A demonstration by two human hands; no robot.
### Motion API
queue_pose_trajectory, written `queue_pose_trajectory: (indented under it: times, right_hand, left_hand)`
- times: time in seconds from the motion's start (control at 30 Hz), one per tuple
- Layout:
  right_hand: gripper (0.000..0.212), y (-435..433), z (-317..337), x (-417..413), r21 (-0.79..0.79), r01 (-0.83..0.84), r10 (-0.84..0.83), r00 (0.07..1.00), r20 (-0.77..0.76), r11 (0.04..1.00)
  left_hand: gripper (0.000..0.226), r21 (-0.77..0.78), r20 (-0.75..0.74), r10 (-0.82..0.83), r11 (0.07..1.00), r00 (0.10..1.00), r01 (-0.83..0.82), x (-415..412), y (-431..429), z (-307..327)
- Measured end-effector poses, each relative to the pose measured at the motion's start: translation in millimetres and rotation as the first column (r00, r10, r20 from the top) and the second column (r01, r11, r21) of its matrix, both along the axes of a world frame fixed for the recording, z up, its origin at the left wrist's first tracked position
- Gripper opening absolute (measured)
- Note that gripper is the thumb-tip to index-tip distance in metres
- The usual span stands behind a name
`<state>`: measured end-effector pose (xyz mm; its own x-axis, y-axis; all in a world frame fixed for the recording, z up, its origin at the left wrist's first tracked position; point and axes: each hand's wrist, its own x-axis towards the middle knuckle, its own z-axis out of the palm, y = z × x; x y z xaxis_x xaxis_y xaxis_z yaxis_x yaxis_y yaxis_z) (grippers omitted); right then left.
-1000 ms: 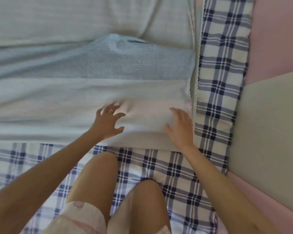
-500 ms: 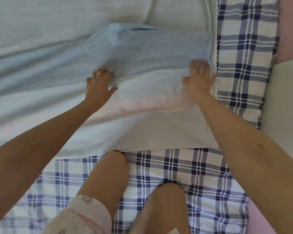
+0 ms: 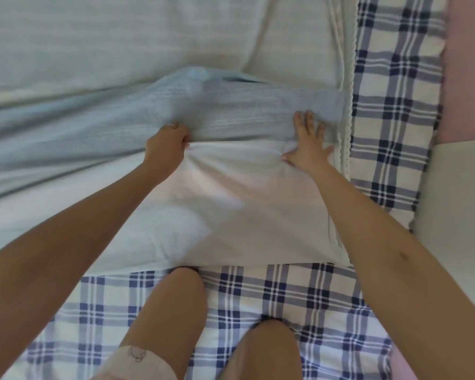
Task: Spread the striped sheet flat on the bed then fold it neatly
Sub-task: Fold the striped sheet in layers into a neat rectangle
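Observation:
The striped sheet (image 3: pixel 231 209), with wide pale white, pink and blue-grey bands, lies across the bed in front of me. My left hand (image 3: pixel 166 146) bunches a fold of it where the white band meets the blue-grey band, fingers curled into the cloth. My right hand (image 3: pixel 307 141) presses flat on the sheet near its right lace-trimmed edge, fingers spread. Creases radiate between the two hands. A raised ridge of blue cloth sits just beyond them.
The blue and white plaid bed cover (image 3: pixel 395 105) shows along the right and under my knees (image 3: pixel 173 311). A pink and grey padded wall panel (image 3: pixel 461 187) borders the bed on the right.
Both hands slid away from me up the sheet. My left hand went from flat to gripping a bunch of cloth. My right hand stays flat near the right edge.

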<state>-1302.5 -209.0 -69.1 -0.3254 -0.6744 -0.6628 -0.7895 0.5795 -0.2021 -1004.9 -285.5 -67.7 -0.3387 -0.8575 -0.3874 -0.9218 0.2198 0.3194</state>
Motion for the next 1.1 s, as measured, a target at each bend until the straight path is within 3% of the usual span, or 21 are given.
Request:
queue_pose_trajectory:
  times: [0.07,0.17,0.23,0.3,0.5,0.63,0.7,0.77,0.87,0.97,1.1]
  right_hand:
    - [0.102,16,-2,1,-0.254,0.116,-0.133,0.990,-0.052,0.960]
    - [0.062,53,5,1,-0.562,0.373,-0.515,0.850,-0.112,0.738]
    - [0.036,84,9,2,-0.610,0.578,-0.720,0.694,0.018,0.542]
    - [0.024,121,12,6,-0.559,0.697,-0.784,0.608,0.127,0.450]
    - [0.006,218,23,18,-0.348,0.784,-0.783,0.595,0.180,0.515]
    - [0.011,254,22,9,-0.364,0.726,-0.727,0.666,0.165,0.583]
    - [0.015,266,21,4,-0.333,0.726,-0.708,0.677,0.198,0.601]
    - [0.022,271,21,-1,-0.262,0.747,-0.702,0.665,0.257,0.611]
    - [0.031,271,20,-5,-0.184,0.730,-0.682,0.681,0.265,0.658]
    - [0.034,268,21,-11,-0.178,0.763,-0.713,0.645,0.276,0.621]
    - [0.030,267,25,-15,-0.126,0.757,-0.703,0.645,0.300,0.641]
  left_hand:
    - [0.019,0.012,-0.037,0.027,1.000,0.999,-0.026,-9,2,4]
    - [0.029,-0.020,-0.100,-0.030,0.999,0.995,0.028,-35,1,8]
    - [0.033,-0.051,-0.141,-0.139,0.990,0.980,0.133,-59,1,4]
    - [0.036,-0.065,-0.137,-0.276,0.961,0.951,0.270,-85,6,-2]
    - [0.052,-0.086,-0.060,-0.554,0.832,0.830,0.549,-180,25,-5]
    - [0.074,-0.051,0.006,-0.754,0.656,0.657,0.753,-241,26,1]
    - [0.074,-0.015,0.033,-0.821,0.569,0.569,0.822,-265,25,-1]
    - [0.056,0.010,0.026,-0.833,0.553,0.552,0.833,-281,23,2]
    - [0.035,-0.103,0.075,-0.853,0.509,0.517,0.854,-295,17,9]
    - [0.031,-0.103,0.139,-0.860,0.481,0.492,0.871,-304,16,14]
    - [0.032,-0.075,0.133,-0.813,0.561,0.566,0.824,-308,7,12]
